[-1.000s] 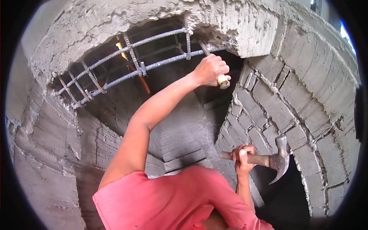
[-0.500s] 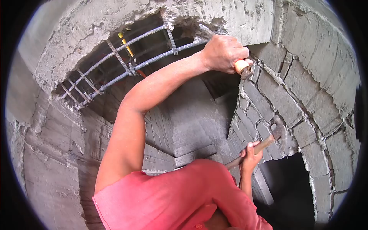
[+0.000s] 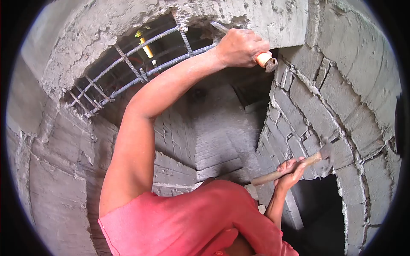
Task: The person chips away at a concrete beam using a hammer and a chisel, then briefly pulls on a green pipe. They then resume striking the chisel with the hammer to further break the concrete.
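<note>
Chisel: it slants just beyond the right-hand end of the rebar grid (image 3: 128, 64), with the chisel's handle (image 3: 263, 59) lower than its blade; whether the tip bites into the concrete or only lies near it, I cannot tell.
Left hand: the left hand (image 3: 241, 47) is clamped round the chisel, near that same end of the grid, the capped butt showing past the fist.
Hammer: well below and to the right of the grid, the hammer (image 3: 273, 176) has a blurred head (motion, most likely).
Right hand: the right hand (image 3: 292, 170) is closed round the hammer's handle, between its two ends.
Change: the hammer head is farther from the chisel's butt than a moment ago; that means, I judge, no blow is landing at this instant.
Concrete: a rough, broken concrete edge (image 3: 72, 55) runs above the grid.
Behind the bars: a yellow piece (image 3: 147, 49) shows through the grid.
Blocks: a block wall (image 3: 341, 111) curves away to the grid's right, with a dark opening (image 3: 320, 205) low down.
</note>
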Available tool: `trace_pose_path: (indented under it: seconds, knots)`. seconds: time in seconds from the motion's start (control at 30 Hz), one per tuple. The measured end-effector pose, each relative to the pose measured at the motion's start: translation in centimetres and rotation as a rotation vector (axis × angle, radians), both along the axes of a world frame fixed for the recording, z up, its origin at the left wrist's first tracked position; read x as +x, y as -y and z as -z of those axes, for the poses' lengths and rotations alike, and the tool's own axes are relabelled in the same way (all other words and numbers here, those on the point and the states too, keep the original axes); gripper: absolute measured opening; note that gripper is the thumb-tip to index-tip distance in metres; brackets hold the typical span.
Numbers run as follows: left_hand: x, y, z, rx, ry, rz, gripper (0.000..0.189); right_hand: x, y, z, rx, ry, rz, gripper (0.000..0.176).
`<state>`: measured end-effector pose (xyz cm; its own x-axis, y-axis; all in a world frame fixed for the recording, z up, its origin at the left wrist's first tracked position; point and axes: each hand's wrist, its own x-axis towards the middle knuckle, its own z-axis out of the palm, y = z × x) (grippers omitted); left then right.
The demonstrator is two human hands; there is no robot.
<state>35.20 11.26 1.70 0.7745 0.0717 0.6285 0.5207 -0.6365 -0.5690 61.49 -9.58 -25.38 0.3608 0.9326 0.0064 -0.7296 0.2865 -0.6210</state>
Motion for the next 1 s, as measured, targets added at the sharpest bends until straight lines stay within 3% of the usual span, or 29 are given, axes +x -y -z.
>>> trace_pose_path:
  seconds: [0.13,0.27,0.37,0.47,0.6,0.67,0.7,0.73,0.83,0.87,0.93,0.97,1.0]
  knots:
    - [-0.1,-1.2,1.3,-0.079,-0.121,-0.131,0.017,0.4,-1.3,-1.4,0.077,-0.121,0.046,0.011]
    - [-1.1,-1.4,2.1,-0.195,-0.286,-0.245,0.015,-0.7,-1.9,-3.1,0.193,-0.17,0.21,0.01]
    - [-1.5,0.3,1.0,-0.174,-0.224,-0.097,0.016,-1.9,-1.3,-3.9,0.281,-0.334,0.26,0.012]
    - [-2.1,0.8,0.8,-0.137,-0.178,0.004,0.025,-3.5,-0.4,-3.7,0.435,-0.361,0.176,0.008]
    - [-3.0,1.4,0.8,-0.098,-0.175,0.104,0.03,-6.6,0.8,-3.6,0.434,-0.285,0.199,0.003]
    - [-3.1,1.4,0.7,-0.081,-0.173,0.118,0.029,-7.0,1.6,-4.3,0.414,-0.307,0.134,0.01]
    - [-3.2,1.2,0.5,-0.095,-0.195,0.088,0.021,-6.3,1.5,-4.2,0.5,-0.226,0.116,0.026]
    - [-3.3,1.0,0.5,-0.117,-0.219,0.053,0.014,-5.2,1.4,-4.9,0.588,-0.225,0.15,0.032]
    - [-2.8,1.0,-0.4,-0.108,-0.148,0.09,0.016,0.4,1.5,-7.7,0.85,-0.088,0.384,0.049]
    - [-2.6,1.1,-0.6,-0.105,-0.13,0.112,0.017,1.4,2.2,-9.5,0.752,-0.127,0.653,0.044]
    - [-2.8,0.9,-0.5,-0.138,-0.123,0.121,0.019,3.4,2.1,-9.9,0.861,-0.304,0.841,0.043]
    - [-2.9,1.0,-0.5,-0.135,-0.16,0.08,0.021,0.3,2.2,-11.8,0.776,-0.335,0.987,0.046]
    - [-2.9,1.0,-0.6,-0.128,-0.199,0.04,0.025,-3.9,1.6,-11.9,0.694,-0.169,0.98,0.046]
